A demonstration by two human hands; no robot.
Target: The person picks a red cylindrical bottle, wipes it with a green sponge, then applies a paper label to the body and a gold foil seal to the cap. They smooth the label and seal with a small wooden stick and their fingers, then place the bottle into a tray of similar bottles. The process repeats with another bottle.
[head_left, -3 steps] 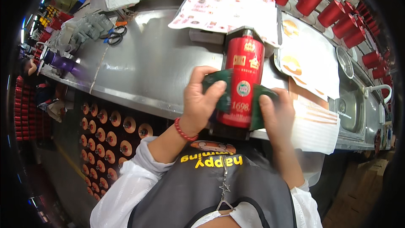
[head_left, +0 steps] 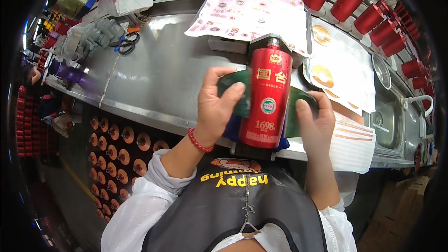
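A red bottle (head_left: 264,107) with gold markings and a round green-and-white emblem lies on its back in a dark cradle (head_left: 255,153), its neck pointing away from me. My left hand (head_left: 215,107) pinches a flat green scraper-like piece (head_left: 238,95) between thumb and fingers, at the bottle's left side. In my right hand (head_left: 316,121) is a similar green piece (head_left: 293,112), just off the right side of the bottle. Some blue surface (head_left: 232,128) shows low beside the bottle. Beyond its neck, a pink-and-white printed decal sheet (head_left: 249,11) lies across a tray.
White sheets with gold ring prints (head_left: 340,51) lie at the right, before a metal sink (head_left: 387,123). Black scissors (head_left: 126,44) and clear plastic pieces (head_left: 88,37) sit at the far left. Red bottles (head_left: 347,3) line a conveyor behind. Capped bottles (head_left: 112,151) stand below the bench's left edge.
Both hands have drawn outward, away from the bottle's sides, each carrying its green piece. More of the bottle's sides and some blue beneath them now show.
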